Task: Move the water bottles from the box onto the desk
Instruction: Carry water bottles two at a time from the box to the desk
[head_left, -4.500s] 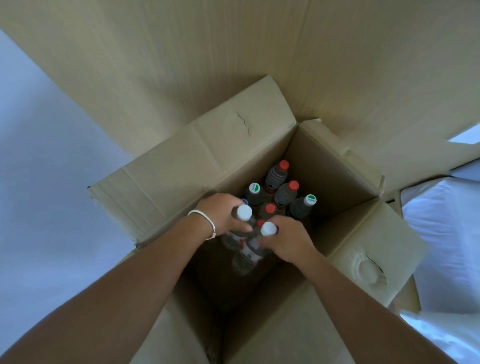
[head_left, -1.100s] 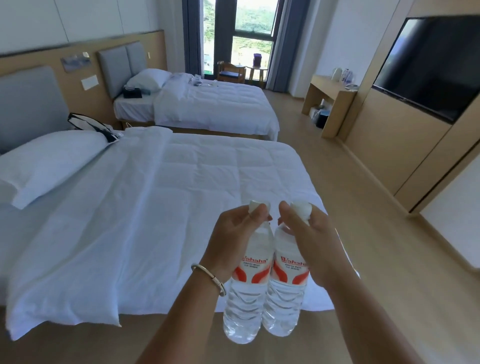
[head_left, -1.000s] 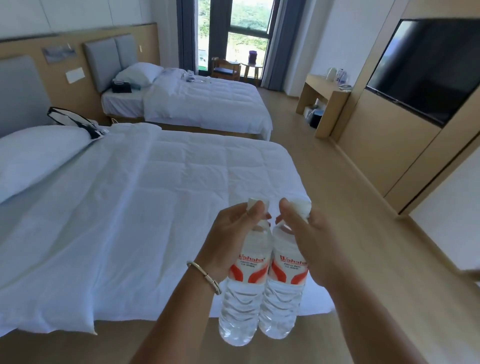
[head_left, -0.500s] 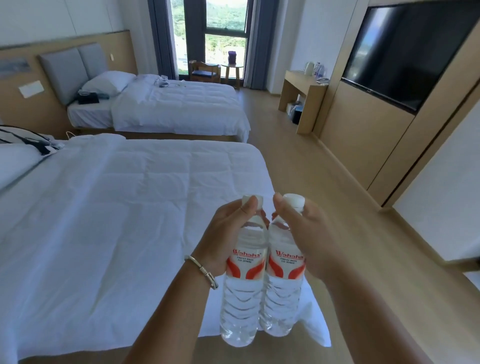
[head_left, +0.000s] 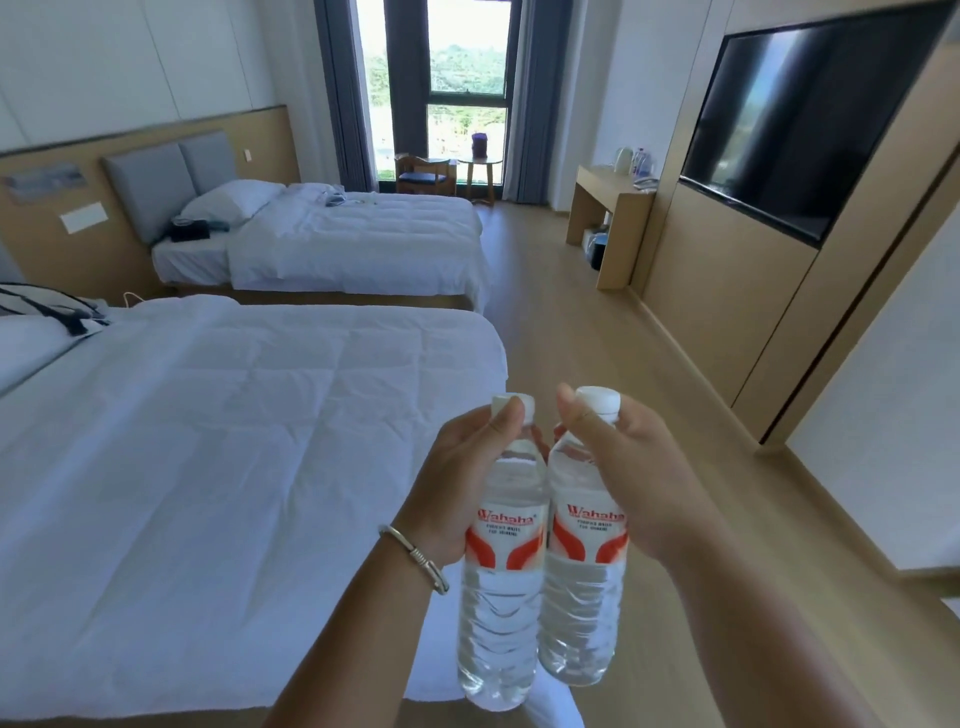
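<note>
I see my left hand (head_left: 462, 483) pinching the neck of one clear Wahaha water bottle (head_left: 501, 587) and my right hand (head_left: 621, 478) pinching the neck of another (head_left: 584, 577). Both bottles are white-capped and red-labelled, hang upright and touch side by side, in the air over the near bed's (head_left: 208, 457) corner. Farther off, the wooden desk (head_left: 613, 218) stands by the window.

The box that filled the view is gone; the person now faces down the room, where the desk (head_left: 613, 208) by the window has drawn closer. The two bottles (head_left: 501, 571) lifted from it hang upright, side by side.
</note>
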